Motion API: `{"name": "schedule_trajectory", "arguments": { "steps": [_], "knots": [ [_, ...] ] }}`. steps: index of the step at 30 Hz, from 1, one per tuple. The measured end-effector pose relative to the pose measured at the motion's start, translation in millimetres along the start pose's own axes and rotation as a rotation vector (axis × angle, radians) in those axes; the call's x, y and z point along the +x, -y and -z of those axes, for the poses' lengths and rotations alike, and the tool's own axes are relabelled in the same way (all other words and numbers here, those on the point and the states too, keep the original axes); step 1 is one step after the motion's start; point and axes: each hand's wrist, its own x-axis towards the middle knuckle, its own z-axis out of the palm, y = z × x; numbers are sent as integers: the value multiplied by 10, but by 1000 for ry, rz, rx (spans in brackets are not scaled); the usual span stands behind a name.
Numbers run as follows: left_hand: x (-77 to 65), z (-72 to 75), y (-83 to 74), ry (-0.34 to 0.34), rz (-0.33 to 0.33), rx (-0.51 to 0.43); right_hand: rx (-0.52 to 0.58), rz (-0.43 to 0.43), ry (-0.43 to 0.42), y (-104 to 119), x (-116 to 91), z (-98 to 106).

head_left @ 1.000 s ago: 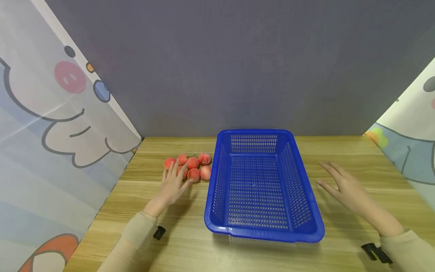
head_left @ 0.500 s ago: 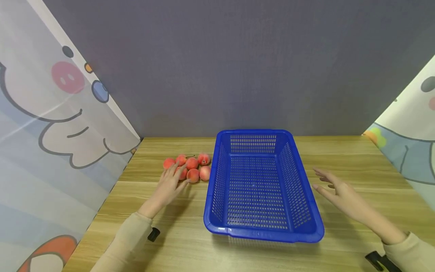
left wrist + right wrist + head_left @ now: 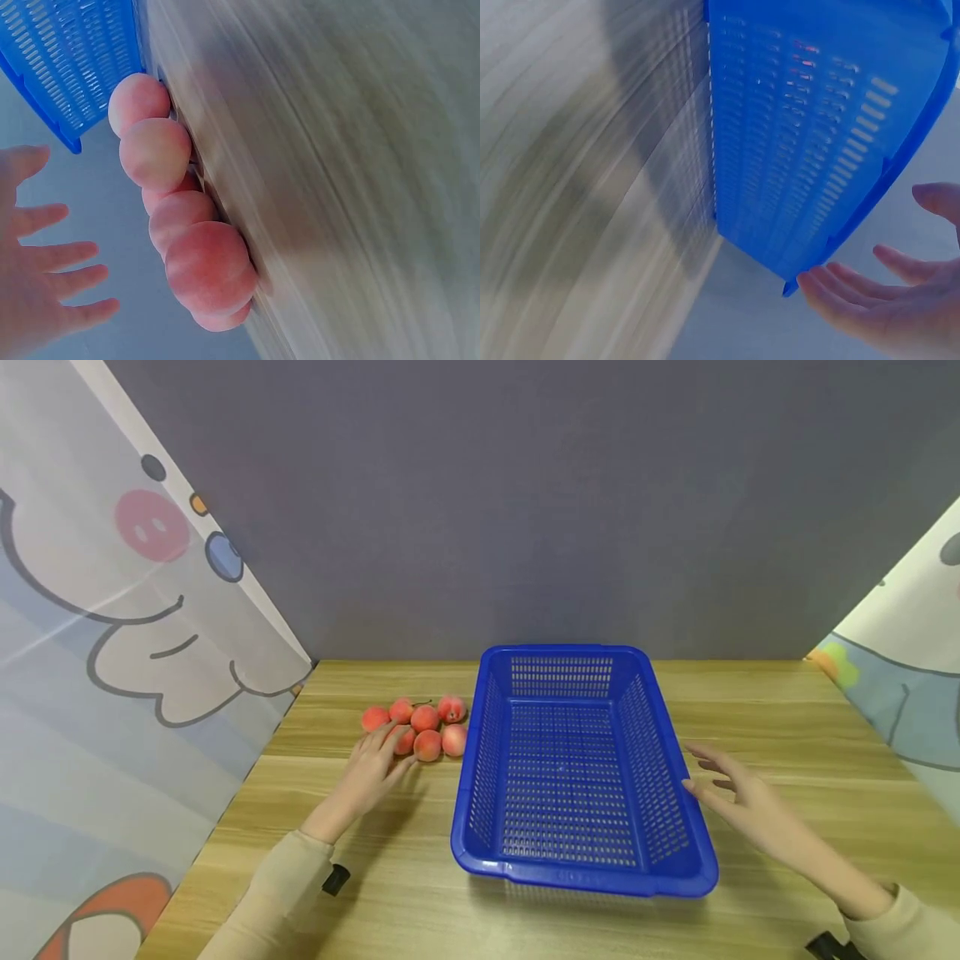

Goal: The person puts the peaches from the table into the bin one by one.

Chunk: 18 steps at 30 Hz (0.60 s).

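Note:
Several small red-pink peaches (image 3: 427, 745) sit in a tight cluster on the table, left of a blue plastic basket (image 3: 585, 881). Above the near left part of the cluster hovers my left hand (image 3: 365, 777), fingers spread and holding nothing. The left wrist view shows a gap between that left hand (image 3: 45, 281) and the peaches (image 3: 206, 266). My right hand (image 3: 753, 806) is at the basket's right rim, fingers loosely bent and thumb apart. In the right wrist view its fingertips come close to the basket rim; whether they touch it I cannot tell.
The wooden table (image 3: 405, 877) runs back to a grey wall (image 3: 480, 510). Cartoon-printed sheets (image 3: 112, 693) flank it on both sides. The basket has slotted walls and stands with its long sides running front to back.
My right hand has moved left to the basket's right rim, its fingers bending a little more. The left hand has drawn back slightly over the peaches. Basket and peaches stay in place.

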Motion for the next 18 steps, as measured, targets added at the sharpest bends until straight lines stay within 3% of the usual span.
{"name": "schedule_trajectory", "arguments": {
  "steps": [5,12,18],
  "knots": [
    [-18,12,5,16,17,7,-101,71,-30,71,-51,-46],
    [-40,14,23,38,35,16,-247,345,-126,136,-126,-107],
    [-33,16,34,63,52,16,-214,525,-102,158,-181,-155]
  ]
}}
